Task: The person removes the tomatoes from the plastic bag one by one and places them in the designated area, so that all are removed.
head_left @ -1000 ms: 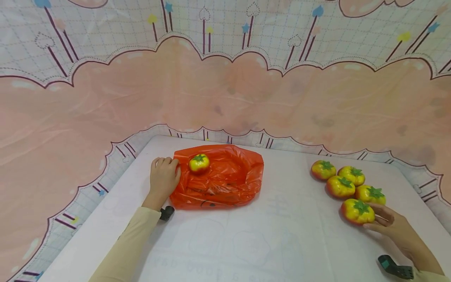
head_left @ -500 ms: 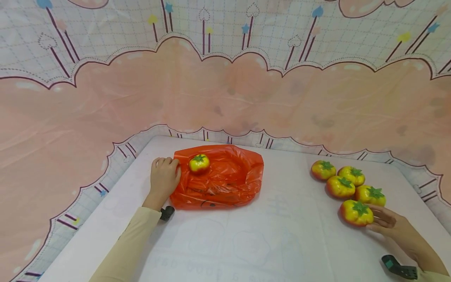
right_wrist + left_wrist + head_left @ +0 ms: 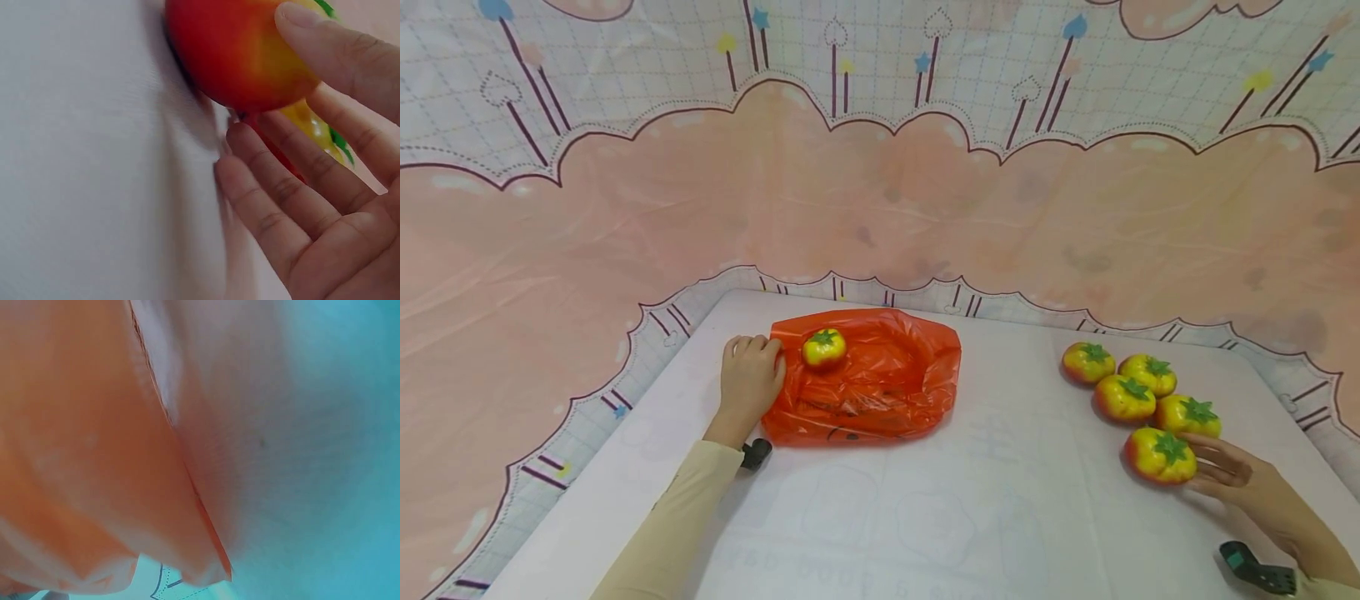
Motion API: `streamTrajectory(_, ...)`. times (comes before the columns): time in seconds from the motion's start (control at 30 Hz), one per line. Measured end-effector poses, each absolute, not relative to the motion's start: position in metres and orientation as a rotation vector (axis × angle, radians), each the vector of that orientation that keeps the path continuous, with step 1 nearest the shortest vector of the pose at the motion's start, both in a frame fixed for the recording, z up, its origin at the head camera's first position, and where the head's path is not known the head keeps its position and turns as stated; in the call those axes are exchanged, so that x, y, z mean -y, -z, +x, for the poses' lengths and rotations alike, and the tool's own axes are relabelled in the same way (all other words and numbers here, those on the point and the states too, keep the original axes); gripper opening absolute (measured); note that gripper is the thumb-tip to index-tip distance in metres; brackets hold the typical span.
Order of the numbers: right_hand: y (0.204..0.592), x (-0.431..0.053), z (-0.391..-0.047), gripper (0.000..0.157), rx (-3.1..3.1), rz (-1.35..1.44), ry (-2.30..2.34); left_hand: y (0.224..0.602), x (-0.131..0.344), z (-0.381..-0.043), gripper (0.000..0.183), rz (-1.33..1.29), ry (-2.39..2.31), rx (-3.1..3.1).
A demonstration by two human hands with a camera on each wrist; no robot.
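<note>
At the left edge of a red plastic bag [image 3: 865, 417] my left hand [image 3: 748, 379] holds the plastic with curled fingers; its fingertips are hidden. Close up in the left wrist view, the bag [image 3: 81, 450] is blurred. One yellow-and-red toy tomato [image 3: 824, 348] with a green star-shaped top lies on the bag. To the right, my right hand [image 3: 1240, 475] is beside the nearest toy tomato [image 3: 1160, 456] of a group. In the right wrist view its thumb overlaps this tomato [image 3: 231, 56], while the other fingers [image 3: 275, 181] stay loosely extended below and behind it.
Several more toy tomatoes [image 3: 1124, 397] sit clustered behind the nearest one. A white cloth covers the table [image 3: 925, 517]. Behind it hangs a pink and white printed curtain [image 3: 880, 208]. Dark devices [image 3: 1255, 568] are worn at both wrists.
My right hand has shifted slightly right and toward me, its fingers loosening beside the nearest toy tomato, which has moved a little nearer. My left hand and the bag stay in place.
</note>
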State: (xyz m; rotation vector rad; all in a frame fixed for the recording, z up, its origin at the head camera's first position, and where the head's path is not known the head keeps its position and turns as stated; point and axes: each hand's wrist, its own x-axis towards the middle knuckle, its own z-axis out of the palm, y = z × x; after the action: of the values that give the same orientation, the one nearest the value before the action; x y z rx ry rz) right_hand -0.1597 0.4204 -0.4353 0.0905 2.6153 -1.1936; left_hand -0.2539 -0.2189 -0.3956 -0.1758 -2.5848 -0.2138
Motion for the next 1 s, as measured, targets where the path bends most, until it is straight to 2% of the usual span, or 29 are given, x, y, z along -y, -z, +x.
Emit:
streamTrajectory(0.33,0.418,-0.427,-0.158,0.054,-2.671,-0.09,1.274,0.398,0.22,-0.256,0.014,-0.201,0.21,2.532)
streamTrajectory(0.63,0.386,-0.418,-0.169,0.053,-2.769,-0.275,1.295,0.398,0.219,-0.256,0.015,-0.209,0.217,2.537)
streamTrajectory(0.83,0.367,-0.397,-0.18,0.052,-2.814,-0.33,1.179,0.399,0.219,-0.258,0.014,-0.207,0.219,2.539)
streamTrajectory(1.0,0.358,-0.374,-0.189,0.047,-2.789,-0.436,1.253,0.4,0.218,-0.258,0.014,-0.212,0.213,2.524)
